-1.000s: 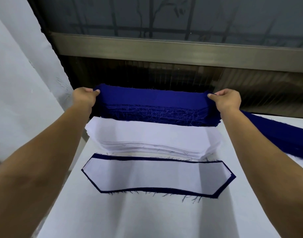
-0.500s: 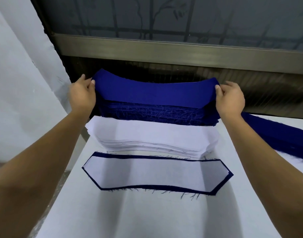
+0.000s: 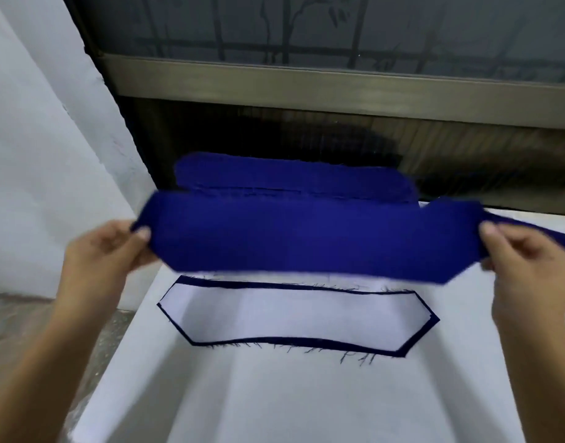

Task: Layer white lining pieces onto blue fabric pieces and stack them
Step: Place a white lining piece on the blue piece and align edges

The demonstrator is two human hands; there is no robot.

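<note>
Blue piece [image 3: 306, 238], ends pinched by left hand [image 3: 108, 251] and right hand [image 3: 527, 260]; now lifted off blue stack [image 3: 290, 177], covering white pile; layered piece [image 3: 297, 318] lies on table [image 3: 274, 394].

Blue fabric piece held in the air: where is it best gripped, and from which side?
At its two tapered ends, one from each side, as the left hand and right hand pinch it now. The blue fabric piece is a long, limp strip: a middle grip would probably let both ends droop, while end grips keep it spread flat.
</note>
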